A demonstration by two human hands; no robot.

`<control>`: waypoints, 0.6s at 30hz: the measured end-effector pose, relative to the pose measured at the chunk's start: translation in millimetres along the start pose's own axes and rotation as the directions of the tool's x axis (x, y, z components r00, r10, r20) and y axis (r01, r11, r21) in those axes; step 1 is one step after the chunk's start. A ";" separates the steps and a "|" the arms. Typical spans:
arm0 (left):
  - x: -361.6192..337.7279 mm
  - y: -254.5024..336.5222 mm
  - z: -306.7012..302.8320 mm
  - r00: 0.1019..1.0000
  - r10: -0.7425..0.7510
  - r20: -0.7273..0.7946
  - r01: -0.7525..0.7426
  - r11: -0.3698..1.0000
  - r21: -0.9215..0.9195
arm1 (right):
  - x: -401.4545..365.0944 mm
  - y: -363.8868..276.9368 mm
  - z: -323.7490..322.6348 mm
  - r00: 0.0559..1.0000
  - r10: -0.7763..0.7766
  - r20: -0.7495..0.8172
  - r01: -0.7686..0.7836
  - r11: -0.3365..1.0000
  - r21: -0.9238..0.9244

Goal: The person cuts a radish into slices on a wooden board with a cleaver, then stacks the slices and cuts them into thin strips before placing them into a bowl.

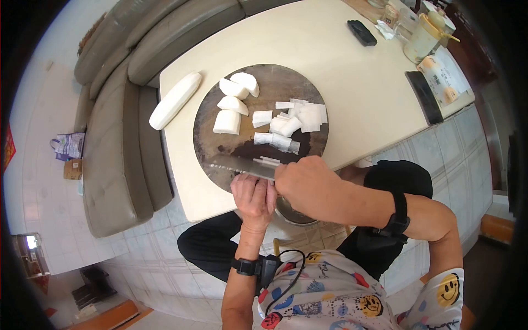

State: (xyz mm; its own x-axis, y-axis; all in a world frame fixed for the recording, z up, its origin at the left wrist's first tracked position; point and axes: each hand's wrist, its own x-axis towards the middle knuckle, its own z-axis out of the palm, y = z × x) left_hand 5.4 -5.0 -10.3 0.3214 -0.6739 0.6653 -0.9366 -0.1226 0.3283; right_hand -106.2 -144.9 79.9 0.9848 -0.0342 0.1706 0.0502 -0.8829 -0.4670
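My right hand [311,179] is wrapped round the handle of a kitchen knife [239,166], whose broad blade points left over the near edge of a round dark cutting board [258,82]. Close against the blade is my left hand [253,198], its fingers curled and bent down; whatever they press on is hidden. Thin white slices [270,160] lie just beyond the blade. On the board's left are several thick chunks of peeled white radish [227,122], and on its right a scatter of thin radish slices [311,116].
A whole peeled white radish [176,102] lies on the cream table [363,82] left of the board. Toward the right end are a black phone [424,98], a tissue pack [444,77], a jug [422,41] and a small black object [361,33]. A grey sofa [113,159] borders the table.
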 end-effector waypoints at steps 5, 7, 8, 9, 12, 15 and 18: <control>0.6 0.5 0.9 0.999 -0.010 -0.033 0.009 1.000 -0.011 | -8.9 1.2 -10.6 0.993 0.072 0.092 -0.073 0.997 0.010; -1.1 -1.6 1.3 1.000 -0.001 -0.031 0.001 1.000 -0.024 | -12.5 1.0 -13.5 0.993 0.055 0.104 -0.054 0.999 -0.004; -1.5 -1.3 0.7 1.000 -0.004 -0.028 0.003 1.000 -0.023 | -13.9 0.8 -14.3 0.992 0.043 0.115 -0.041 0.999 -0.019; -0.9 -0.5 0.1 1.000 -0.007 -0.024 0.006 1.000 -0.019 | -14.0 1.7 -14.8 0.992 0.046 0.117 -0.044 0.999 -0.017; 0.1 -0.4 1.4 1.000 -0.006 -0.023 0.005 1.000 -0.016 | -10.7 5.1 -15.5 0.996 0.019 0.089 -0.020 1.000 0.014; -0.9 -0.7 0.2 1.000 -0.005 -0.017 0.005 1.000 -0.013 | -3.2 4.3 -10.3 0.988 0.063 0.139 -0.070 0.997 0.045; 1.6 0.9 -0.1 1.000 -0.002 -0.014 0.002 1.000 -0.012 | 0.6 5.5 -7.1 0.995 0.036 0.093 -0.039 0.999 0.033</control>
State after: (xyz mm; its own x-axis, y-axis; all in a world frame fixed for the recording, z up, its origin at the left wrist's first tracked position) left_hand 5.0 -6.1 -8.9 0.3256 -0.6631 0.6740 -0.9341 -0.1151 0.3380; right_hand -106.4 -153.1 83.7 0.9971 -0.0221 0.0724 0.0173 -0.8647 -0.5021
